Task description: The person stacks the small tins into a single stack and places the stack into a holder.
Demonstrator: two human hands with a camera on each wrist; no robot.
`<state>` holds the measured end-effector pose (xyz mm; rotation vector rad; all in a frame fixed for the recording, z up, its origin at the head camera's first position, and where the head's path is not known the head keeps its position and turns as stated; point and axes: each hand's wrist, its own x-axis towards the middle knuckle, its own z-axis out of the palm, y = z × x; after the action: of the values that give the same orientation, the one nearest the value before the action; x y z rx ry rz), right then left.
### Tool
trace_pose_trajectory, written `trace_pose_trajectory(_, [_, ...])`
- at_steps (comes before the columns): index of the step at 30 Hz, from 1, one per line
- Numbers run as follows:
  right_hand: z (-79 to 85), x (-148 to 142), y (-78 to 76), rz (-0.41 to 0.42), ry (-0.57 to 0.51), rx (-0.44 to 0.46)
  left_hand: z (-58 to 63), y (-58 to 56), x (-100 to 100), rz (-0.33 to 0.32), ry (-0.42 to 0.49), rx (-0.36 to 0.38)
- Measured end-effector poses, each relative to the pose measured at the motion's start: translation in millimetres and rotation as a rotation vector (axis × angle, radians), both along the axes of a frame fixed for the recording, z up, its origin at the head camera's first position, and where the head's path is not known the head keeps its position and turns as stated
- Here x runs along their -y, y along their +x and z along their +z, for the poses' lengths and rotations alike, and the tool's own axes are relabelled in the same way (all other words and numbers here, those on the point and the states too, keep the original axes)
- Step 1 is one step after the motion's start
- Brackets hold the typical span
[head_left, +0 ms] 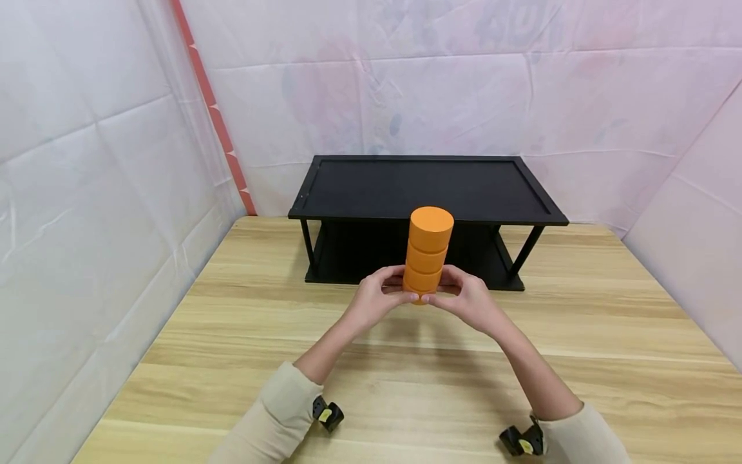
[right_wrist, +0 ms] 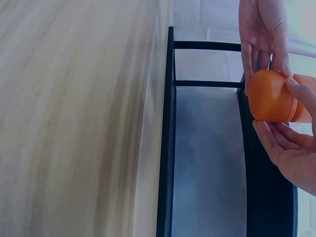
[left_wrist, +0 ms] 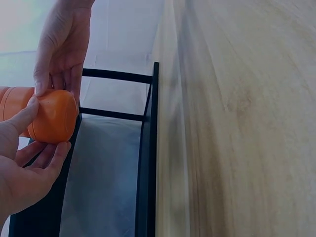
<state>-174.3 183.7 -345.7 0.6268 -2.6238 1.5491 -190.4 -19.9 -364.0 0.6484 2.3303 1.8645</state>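
Note:
An orange column (head_left: 426, 258) of several round sections, with grooves between them, stands nearly upright in the head view, in front of the black two-tier rack (head_left: 417, 188). My left hand (head_left: 373, 298) grips its lowest section from the left, thumb at the front. From the right, my right hand (head_left: 474, 301) grips the same section, and both thumbs nearly meet. Both wrist views show the smooth rounded base of the orange column (left_wrist: 55, 117) (right_wrist: 270, 97) between the hands, held off the tabletop. Whether the sections are one piece or stacked cannot be told.
A light wood table (head_left: 243, 361) lies beneath my arms. The rack's lower shelf (head_left: 365, 248) sits behind my hands, under its top. White sheeting (head_left: 440, 96) with a red strip (head_left: 217, 122) closes in the back and sides. Small black cameras (head_left: 329, 415) are on both wrists.

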Motion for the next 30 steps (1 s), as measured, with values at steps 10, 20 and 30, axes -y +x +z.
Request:
trace_pose_trajectory(10, [5.5,-0.3,-3.7,-0.013,-0.017,0.015,7.1,-4.3,-1.3,0.001,0.021,-0.008])
trace_pose_trajectory(20, [8.9,-0.4,-6.6,-0.024,-0.02,0.031,15.3,-7.1,-2.8,0.004,-0.004,-0.009])
trace_pose_trajectory(30, [15.8,1.5,-13.8,-0.041,0.013,0.005,51.5,9.2,1.0,0.003,-0.025,-0.033])
